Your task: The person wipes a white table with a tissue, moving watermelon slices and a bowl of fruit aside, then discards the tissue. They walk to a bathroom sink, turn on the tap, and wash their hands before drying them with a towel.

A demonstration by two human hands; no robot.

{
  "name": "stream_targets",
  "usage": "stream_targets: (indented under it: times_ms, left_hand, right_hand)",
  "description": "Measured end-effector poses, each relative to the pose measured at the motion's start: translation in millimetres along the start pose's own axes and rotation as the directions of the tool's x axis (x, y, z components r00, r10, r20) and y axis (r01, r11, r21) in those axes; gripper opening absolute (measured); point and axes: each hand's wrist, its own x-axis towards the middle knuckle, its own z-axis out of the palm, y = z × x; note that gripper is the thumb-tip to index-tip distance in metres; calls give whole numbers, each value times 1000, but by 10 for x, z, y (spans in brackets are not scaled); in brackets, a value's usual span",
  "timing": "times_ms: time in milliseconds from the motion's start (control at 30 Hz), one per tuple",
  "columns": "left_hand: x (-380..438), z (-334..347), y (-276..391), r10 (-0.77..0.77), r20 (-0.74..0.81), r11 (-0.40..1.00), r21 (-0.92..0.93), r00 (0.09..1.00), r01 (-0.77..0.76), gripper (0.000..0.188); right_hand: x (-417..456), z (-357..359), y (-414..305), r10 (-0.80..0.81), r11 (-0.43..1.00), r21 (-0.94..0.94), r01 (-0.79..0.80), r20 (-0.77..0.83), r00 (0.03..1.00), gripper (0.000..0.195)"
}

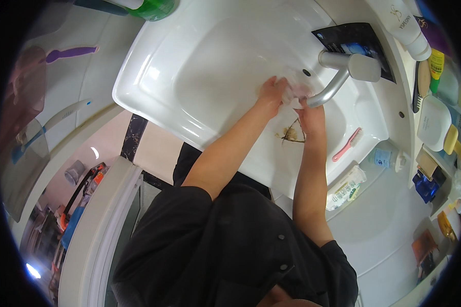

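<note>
Both of my hands are low in a white washbasin point(215, 73), beside the spout of a silver faucet point(330, 90). Between them is a clear, faintly pinkish thing point(299, 90), blurred by motion or water; its kind cannot be told. My left hand point(272, 94) grips it from the left with bent fingers. Close under the spout's tip, my right hand point(312, 117) holds its near right side, some fingers hidden. Just left of my right wrist, a thin dark triangular item with a brown tuft point(291, 134) lies on the basin surface.
On the basin's right ledge lies a pink-handled brush point(345, 146). A black printed packet point(368, 38) leans behind the faucet. A wipes pack point(345, 188) and a clear bottle point(384, 158) lie beyond the right rim. Toiletries crowd the right shelf point(415, 153). A green container point(155, 9) stands at upper left.
</note>
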Motion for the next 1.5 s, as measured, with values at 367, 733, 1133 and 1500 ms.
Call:
stream_targets:
  times_ms: [367,733,1133,1500]
  left_hand:
    - [-238,396,-82,533,336,361,740,776,-568,31]
    - [136,208,36,475,277,327,826,835,-460,52]
    - [-84,491,-239,433,349,267,831,831,-488,58]
    - [-286,-101,355,739,268,154,826,618,-542,45]
  right_hand:
    - [25,-17,282,-132,679,732,-46,183,974,33]
    - [-247,682,75,-167,789,614,29,169,971,53]
    - [-116,695,79,-157,742,635,215,-147,976,45]
    - [91,256,177,21,750,660,-45,44,999,43]
